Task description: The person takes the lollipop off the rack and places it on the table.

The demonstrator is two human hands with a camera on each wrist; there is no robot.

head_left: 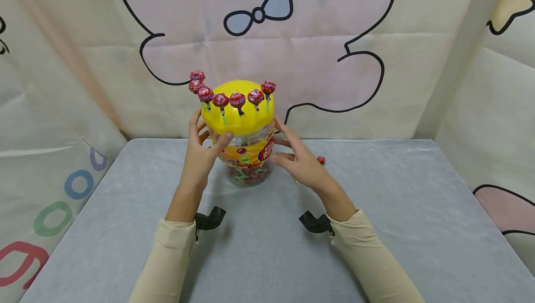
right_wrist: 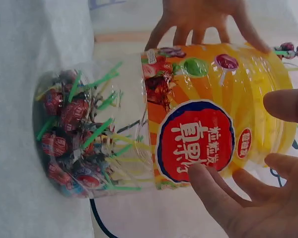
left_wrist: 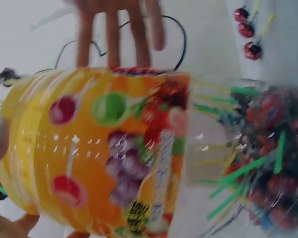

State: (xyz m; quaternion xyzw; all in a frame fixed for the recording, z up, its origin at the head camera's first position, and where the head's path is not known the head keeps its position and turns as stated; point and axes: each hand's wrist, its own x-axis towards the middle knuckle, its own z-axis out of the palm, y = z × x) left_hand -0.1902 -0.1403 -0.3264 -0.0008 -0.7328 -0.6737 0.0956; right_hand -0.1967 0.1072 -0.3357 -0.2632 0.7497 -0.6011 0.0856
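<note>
A clear plastic candy jar (head_left: 251, 152) with a yellow domed lid (head_left: 238, 121) stands on the table, tilted slightly. Several red-wrapped lollipops (head_left: 237, 100) stick up in a curve around the lid. Many more lollipops (right_wrist: 72, 114) lie inside the jar's bottom. My left hand (head_left: 200, 159) grips the jar's left side near the lid, thumb across the front and fingers partly hidden behind it. At the right side, my right hand (head_left: 301, 161) has its fingers stretched out and spread, fingertips right at the label and lid edge.
Loose lollipops (left_wrist: 246, 29) lie on the table to the right of the jar; in the head view one red lollipop (head_left: 321, 160) shows just past my right hand. A grey cloth covers the table (head_left: 401, 200). Behind it hangs a printed curtain (head_left: 309, 75).
</note>
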